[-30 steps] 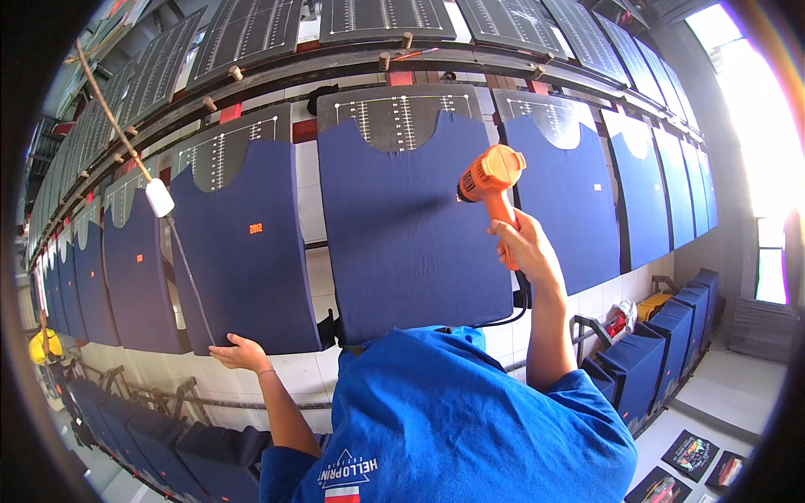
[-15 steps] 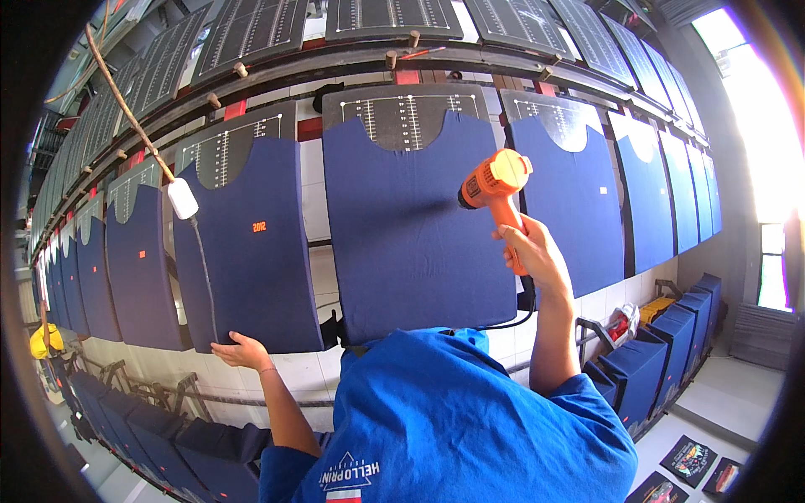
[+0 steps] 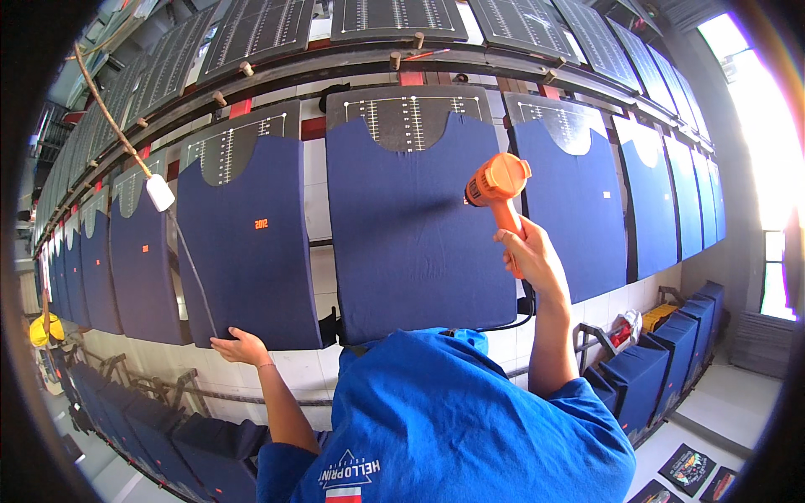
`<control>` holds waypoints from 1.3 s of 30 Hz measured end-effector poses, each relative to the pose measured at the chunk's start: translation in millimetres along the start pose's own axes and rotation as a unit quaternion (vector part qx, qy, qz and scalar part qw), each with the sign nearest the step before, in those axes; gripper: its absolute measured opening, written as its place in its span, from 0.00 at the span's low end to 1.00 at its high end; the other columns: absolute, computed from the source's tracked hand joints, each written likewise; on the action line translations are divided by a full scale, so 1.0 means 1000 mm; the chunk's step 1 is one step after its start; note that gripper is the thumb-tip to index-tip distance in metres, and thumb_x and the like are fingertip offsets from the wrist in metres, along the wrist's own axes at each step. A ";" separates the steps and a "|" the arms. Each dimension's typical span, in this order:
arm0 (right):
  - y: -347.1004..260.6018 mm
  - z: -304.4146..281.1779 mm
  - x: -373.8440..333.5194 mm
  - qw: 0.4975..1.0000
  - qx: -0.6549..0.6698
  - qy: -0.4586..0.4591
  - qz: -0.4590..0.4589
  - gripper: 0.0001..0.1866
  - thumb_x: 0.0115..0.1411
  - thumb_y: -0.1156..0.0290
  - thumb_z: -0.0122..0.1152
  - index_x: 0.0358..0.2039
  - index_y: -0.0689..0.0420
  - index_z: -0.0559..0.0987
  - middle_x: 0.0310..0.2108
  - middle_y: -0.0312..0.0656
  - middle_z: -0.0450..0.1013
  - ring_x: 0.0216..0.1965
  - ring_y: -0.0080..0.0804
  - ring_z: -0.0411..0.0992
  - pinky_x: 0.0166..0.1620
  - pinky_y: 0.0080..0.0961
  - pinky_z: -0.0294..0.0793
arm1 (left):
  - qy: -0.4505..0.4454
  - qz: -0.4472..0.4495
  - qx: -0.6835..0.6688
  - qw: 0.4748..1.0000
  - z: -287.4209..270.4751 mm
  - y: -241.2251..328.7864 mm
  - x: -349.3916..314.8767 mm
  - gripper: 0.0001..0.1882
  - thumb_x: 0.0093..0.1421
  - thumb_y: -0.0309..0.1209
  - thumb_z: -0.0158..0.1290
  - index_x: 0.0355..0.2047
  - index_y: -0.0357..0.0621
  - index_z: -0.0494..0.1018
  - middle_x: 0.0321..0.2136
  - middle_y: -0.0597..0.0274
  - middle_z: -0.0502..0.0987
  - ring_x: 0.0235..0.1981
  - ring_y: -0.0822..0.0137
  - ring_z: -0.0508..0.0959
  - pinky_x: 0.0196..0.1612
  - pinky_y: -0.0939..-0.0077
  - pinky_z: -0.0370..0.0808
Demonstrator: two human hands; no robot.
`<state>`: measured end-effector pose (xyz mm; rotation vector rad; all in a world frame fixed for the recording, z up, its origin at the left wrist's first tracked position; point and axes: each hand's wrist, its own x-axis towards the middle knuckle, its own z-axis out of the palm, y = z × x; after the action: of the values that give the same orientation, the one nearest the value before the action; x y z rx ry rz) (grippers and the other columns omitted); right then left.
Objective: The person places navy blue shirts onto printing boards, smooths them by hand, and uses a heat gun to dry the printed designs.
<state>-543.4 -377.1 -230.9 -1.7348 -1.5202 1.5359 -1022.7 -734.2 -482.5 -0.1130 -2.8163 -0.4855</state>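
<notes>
My right hand [image 3: 533, 256] is wrapped round the handle of an orange heat gun [image 3: 501, 180]. Its dark nozzle points left, above the navy shirt panel [image 3: 411, 243] stretched over the middle board. To the left, my left hand [image 3: 243, 347] is at the lower edge of the neighbouring navy panel [image 3: 251, 277], which carries a small orange print. A thin dark cord [image 3: 194, 272] comes down from a hanging white socket block [image 3: 159, 193] to the fingertips of this hand, which seem to pinch it.
More boards with navy panels run off to both sides, including one panel [image 3: 570, 210] on the right. Behind a dark rail [image 3: 352, 63] stand bare grey boards [image 3: 398, 17]. At my back is another row of covered boards [image 3: 637, 377], with a yellow object [image 3: 660, 317] beyond.
The white socket block has swung left and slightly down, and its cord slants more. My right hand and the heat gun have shifted only slightly; my left hand stays nearly in place.
</notes>
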 end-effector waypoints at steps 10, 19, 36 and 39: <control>0.016 -0.022 0.003 0.999 0.022 -0.026 0.008 0.15 0.65 0.62 0.57 0.43 0.62 0.76 0.31 0.36 0.76 0.22 0.15 0.69 0.25 0.16 0.74 | -0.022 -0.005 0.011 1.000 0.000 0.000 0.006 0.36 0.69 0.43 0.45 0.69 0.30 0.53 0.69 0.37 0.54 0.70 0.43 0.55 0.72 0.49 0.50; 0.020 -0.034 0.000 0.998 0.049 -0.030 -0.004 0.12 0.63 0.64 0.58 0.38 0.61 0.76 0.27 0.33 0.71 0.22 0.17 0.70 0.25 0.18 0.72 | -0.060 -0.045 -0.050 0.996 -0.017 -0.012 0.065 0.23 0.68 0.35 0.48 0.55 0.28 0.70 0.55 0.35 0.72 0.57 0.43 0.73 0.60 0.54 0.68; 0.009 0.013 -0.010 0.995 0.099 -0.015 -0.019 0.16 0.66 0.62 0.57 0.45 0.62 0.75 0.34 0.37 0.75 0.24 0.17 0.69 0.26 0.18 0.73 | 0.054 -0.032 -0.032 0.998 -0.086 -0.110 0.104 0.26 0.67 0.38 0.48 0.56 0.27 0.68 0.55 0.34 0.72 0.58 0.39 0.70 0.62 0.53 0.65; 0.002 0.044 -0.019 0.994 0.104 0.007 -0.026 0.15 0.67 0.62 0.56 0.45 0.62 0.74 0.34 0.38 0.74 0.24 0.17 0.69 0.26 0.18 0.73 | 0.043 -0.008 0.022 0.999 -0.076 -0.115 0.137 0.31 0.69 0.42 0.46 0.62 0.28 0.62 0.62 0.35 0.66 0.62 0.41 0.68 0.65 0.53 0.63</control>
<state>-577.3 -410.7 -238.6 -1.5731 -1.3340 1.5904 -1148.8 -864.2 -411.4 -0.0594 -2.7443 -0.4210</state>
